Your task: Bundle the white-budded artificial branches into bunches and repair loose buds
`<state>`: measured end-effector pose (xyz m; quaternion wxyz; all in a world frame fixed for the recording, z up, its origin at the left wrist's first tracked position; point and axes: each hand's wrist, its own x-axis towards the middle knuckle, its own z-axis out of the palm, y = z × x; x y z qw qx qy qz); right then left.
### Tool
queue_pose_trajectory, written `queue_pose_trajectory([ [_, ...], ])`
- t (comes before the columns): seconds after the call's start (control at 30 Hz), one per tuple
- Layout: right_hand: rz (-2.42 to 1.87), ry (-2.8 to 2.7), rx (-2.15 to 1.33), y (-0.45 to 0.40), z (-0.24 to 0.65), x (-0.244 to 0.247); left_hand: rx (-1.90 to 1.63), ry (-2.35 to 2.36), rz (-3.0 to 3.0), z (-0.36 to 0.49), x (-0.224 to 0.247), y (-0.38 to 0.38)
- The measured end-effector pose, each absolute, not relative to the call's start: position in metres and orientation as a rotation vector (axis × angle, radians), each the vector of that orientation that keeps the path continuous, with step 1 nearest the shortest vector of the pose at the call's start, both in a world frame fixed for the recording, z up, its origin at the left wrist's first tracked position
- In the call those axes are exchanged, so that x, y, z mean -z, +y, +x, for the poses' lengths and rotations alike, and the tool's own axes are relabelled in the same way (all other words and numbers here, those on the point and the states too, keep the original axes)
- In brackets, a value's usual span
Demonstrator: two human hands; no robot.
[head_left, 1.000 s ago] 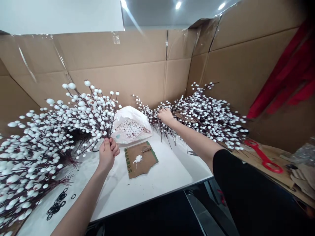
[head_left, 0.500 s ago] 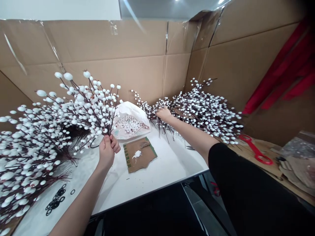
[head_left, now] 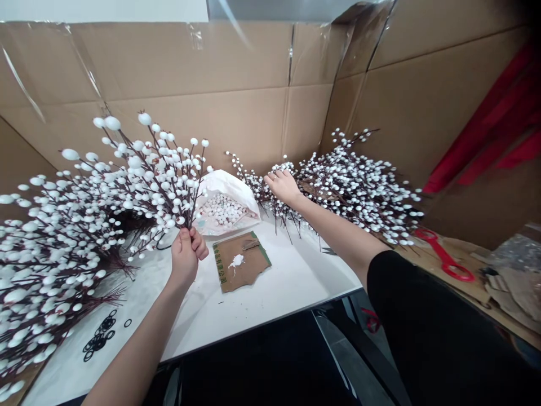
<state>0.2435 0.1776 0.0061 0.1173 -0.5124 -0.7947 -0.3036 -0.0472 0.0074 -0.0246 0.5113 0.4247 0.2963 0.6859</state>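
My left hand point(head_left: 186, 251) is closed round the lower stems of a bunch of artificial berry branches point(head_left: 156, 180), brown stems with white berries, held upright and fanned out above the table. My right hand point(head_left: 282, 186) is stretched forward to the near end of a pile of smaller-berried white branches point(head_left: 355, 189). Its fingers are bent round a berry branch point(head_left: 278, 167); the fingertips are partly hidden. Between the hands lies an open white bag point(head_left: 224, 211) of loose white berries. In front of it is a cardboard piece point(head_left: 228, 282) bearing a white blob point(head_left: 236, 260).
More bunches of white berry branches point(head_left: 38, 270) lie at left. Black rings point(head_left: 99, 341) are scattered near the front left on the white table point(head_left: 270, 304). Cardboard walls point(head_left: 190, 124) stand behind. A red ring-ended tool point(head_left: 443, 256) lies at right.
My right hand has risen slightly at the pile, and some berries beside it have lifted too. My left hand still holds its bunch. The camera view has shifted a little.
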Motion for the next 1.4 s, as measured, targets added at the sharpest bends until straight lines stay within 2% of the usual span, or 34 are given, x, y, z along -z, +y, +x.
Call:
queue_pose_trajectory([
  [0.33, -1.473, -2.181, 0.794, 0.181, 0.233, -0.029, -1.666, 0.720, 1.004, -0.046, 0.023, 0.006],
  [0.67, -1.440, -2.386, 0.648, 0.194, 0.232, -0.010, -1.693, 0.714, 0.995, -0.046, 0.023, 0.008],
  [0.87, -1.437, -2.553, 0.448, 0.212, 0.239, 0.006, -1.686, 0.711, 0.998, -0.047, 0.023, 0.008],
  [1.4, -2.184, -1.842, 0.120, 0.221, 0.198, 0.028, -1.670, 0.711, 0.992, -0.047, 0.024, 0.008],
])
